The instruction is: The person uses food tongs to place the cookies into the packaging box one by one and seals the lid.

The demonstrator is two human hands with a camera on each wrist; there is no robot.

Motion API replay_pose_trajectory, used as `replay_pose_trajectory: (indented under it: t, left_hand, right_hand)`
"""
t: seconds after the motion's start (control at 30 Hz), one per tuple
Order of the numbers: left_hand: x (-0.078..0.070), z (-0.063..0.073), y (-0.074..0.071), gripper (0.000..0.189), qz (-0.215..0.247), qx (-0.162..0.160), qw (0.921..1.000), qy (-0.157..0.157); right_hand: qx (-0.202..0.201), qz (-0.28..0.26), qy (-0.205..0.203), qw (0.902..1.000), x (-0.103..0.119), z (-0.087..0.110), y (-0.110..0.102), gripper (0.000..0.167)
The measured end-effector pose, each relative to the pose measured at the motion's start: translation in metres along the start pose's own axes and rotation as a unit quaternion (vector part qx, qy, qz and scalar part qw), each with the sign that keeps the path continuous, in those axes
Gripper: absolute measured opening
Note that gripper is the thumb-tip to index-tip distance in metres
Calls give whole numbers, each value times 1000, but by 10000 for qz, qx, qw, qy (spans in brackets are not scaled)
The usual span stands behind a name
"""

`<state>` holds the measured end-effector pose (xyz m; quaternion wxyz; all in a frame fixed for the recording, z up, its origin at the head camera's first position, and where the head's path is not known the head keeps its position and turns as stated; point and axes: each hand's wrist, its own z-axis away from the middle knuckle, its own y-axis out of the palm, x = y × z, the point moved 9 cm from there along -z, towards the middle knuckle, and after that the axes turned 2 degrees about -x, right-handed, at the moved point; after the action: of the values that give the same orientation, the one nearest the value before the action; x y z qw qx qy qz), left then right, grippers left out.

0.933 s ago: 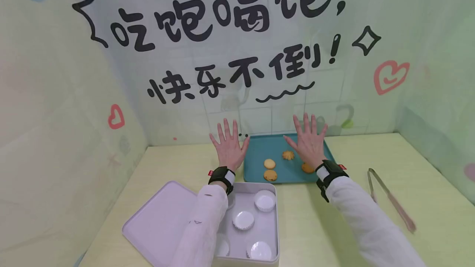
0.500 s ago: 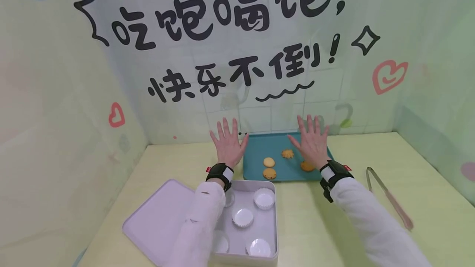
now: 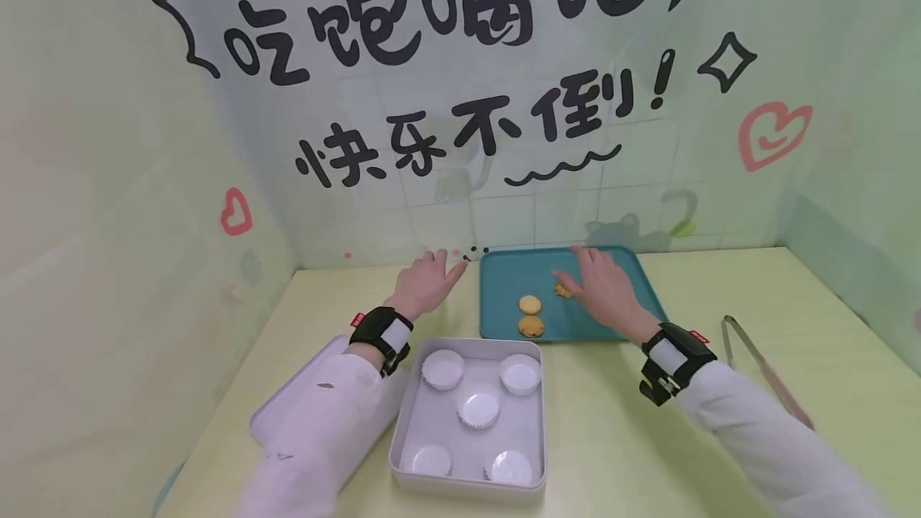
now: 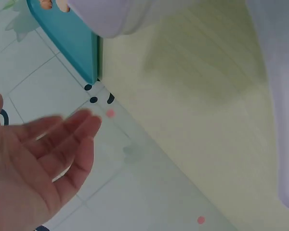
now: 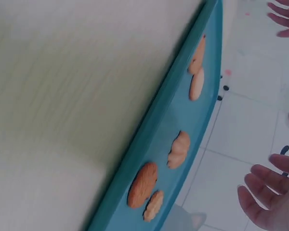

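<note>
My left hand (image 3: 423, 284) hovers left of the blue tray (image 3: 496, 278), fingers loosely bent and holding nothing; the left wrist view shows the same relaxed hand (image 4: 43, 168). Over the tray's right part hangs my right hand (image 3: 603, 290), also holding nothing and hiding some cookies in the head view. A pale round cookie (image 3: 530, 304) and a speckled cookie (image 3: 531, 326) lie at the tray's left. In the right wrist view, a ridged brown cookie (image 5: 142, 185) and a scalloped cookie (image 5: 178, 149) also lie on the tray, apart from my right hand (image 5: 274, 192).
In front of the tray stands a lilac box (image 3: 541, 422) with several white paper cups, one being the middle cup (image 3: 478, 410). Its flat lid (image 3: 288, 402) lies to the left, partly under my left sleeve. Tongs (image 3: 770, 378) rest at the right. A printed backdrop (image 3: 432, 222) rises behind.
Both hands were raised with fingers spread. They have since lowered and relaxed, and the left forearm has swung left, uncovering the box. The head view has shifted slightly.
</note>
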<state>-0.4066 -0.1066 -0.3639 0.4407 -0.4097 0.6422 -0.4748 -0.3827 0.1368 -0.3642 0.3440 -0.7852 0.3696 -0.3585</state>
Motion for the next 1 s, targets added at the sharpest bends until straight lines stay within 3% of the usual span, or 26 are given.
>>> replay_pose_trajectory:
  t: [0.1,0.17,0.27,0.4,0.5,0.57,0.67,0.83,1.0]
  left_hand:
    - [3,19,15,56,383,877,9954,77]
    - [6,31,23,56,602,1295,9897,73]
    - [10,47,34,58,877,1762,9804,31]
    - [13,61,44,49,1257,2206,9670,201]
    - [13,67,46,36,1415,2282,9619,511]
    - [14,69,48,28,1465,2255,9603,745]
    - [14,70,50,22,1555,2213,9572,1031]
    - [12,71,51,18,1742,2104,9543,1215]
    - [0,73,50,21,1835,1961,9519,1477]
  right_hand:
    - [632,-453,266,9966,3,14,4,44]
    - [1014,-727,342,9916,6,23,8,38]
    - [1603,-1159,410,9794,15,35,19,35]
    - [2290,-1724,567,9564,32,47,36,32]
    - [2574,-1901,597,9456,43,52,48,27]
    - [2693,-1844,526,9438,49,54,53,23]
    - [2766,-1670,399,9455,54,55,58,22]
    - [2826,-1563,404,9455,57,55,58,24]
    - [2707,-1467,220,9511,56,54,47,26]
